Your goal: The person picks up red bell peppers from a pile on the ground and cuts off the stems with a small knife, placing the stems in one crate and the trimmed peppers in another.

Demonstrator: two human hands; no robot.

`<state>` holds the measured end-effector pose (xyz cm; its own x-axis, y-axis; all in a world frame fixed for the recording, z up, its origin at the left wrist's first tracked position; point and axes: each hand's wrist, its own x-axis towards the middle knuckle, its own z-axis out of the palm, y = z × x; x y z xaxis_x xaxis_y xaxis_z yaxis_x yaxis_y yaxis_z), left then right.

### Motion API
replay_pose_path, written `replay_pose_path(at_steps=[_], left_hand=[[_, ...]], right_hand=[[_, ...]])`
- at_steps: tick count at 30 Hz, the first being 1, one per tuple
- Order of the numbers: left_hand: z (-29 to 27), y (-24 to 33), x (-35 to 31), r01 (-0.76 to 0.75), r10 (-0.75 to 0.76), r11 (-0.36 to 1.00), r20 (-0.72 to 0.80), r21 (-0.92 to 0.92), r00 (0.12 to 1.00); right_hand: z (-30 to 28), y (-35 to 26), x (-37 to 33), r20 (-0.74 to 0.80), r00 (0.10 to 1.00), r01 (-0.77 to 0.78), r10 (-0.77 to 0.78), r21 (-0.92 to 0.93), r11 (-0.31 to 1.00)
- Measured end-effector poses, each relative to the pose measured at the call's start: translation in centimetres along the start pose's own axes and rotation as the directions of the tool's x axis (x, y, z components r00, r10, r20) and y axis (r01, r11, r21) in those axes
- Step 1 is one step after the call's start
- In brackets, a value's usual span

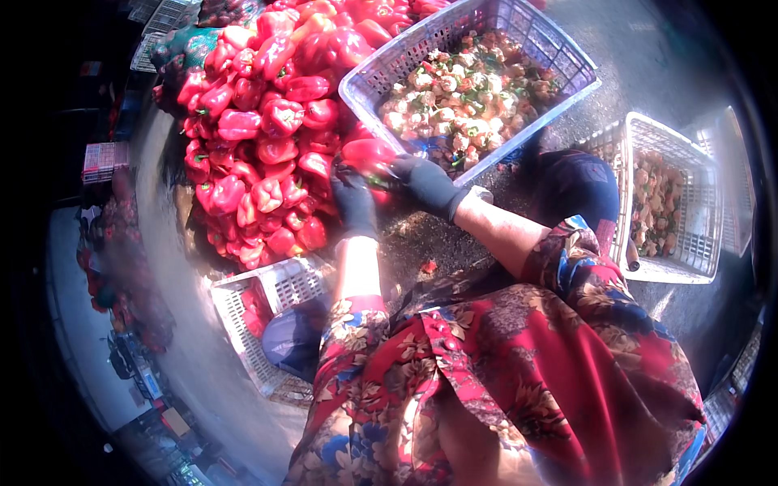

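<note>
Both my hands wear dark gloves and meet at one red bell pepper (369, 152), close to the pile's right side. My left hand (354, 204) is closed on its lower left part. From the right, my right hand (429, 186) closes its fingers over the pepper's right end; whether they also hold a small tool is hidden. Just beyond my right hand stands a bluish-grey plastic crate (527, 134) with many pale pepper cores (466, 101) in it. A big heap of red bell peppers (267, 150) rises to the left and ahead.
By my left knee a white crate (243, 356) holds some red pieces (256, 308). Another white crate (689, 219) with pale cores (652, 202) stands at the right. A green net sack (194, 49) is at the far left, and a red scrap (429, 266) lies on the ground.
</note>
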<state>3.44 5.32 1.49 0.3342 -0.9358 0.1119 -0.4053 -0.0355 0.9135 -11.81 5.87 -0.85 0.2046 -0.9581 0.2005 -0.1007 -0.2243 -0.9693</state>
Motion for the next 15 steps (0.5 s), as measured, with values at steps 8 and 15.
replay_pose_path(at_steps=[8, 15], left_hand=[[-0.9, -0.2, -0.3, 0.263, -0.263, 0.965, -0.181, -0.025, 0.948], [0.2, -0.4, -1.7, 0.262, -0.299, 0.913, -0.077, -0.313, 0.951]], right_hand=[[-2.5, -5.0, -0.2, 0.119, 0.985, -0.062, 0.128, -0.443, 0.894], [-1.4, -3.7, -0.5, 0.324, 0.946, 0.131, 0.006, -0.400, 0.907]])
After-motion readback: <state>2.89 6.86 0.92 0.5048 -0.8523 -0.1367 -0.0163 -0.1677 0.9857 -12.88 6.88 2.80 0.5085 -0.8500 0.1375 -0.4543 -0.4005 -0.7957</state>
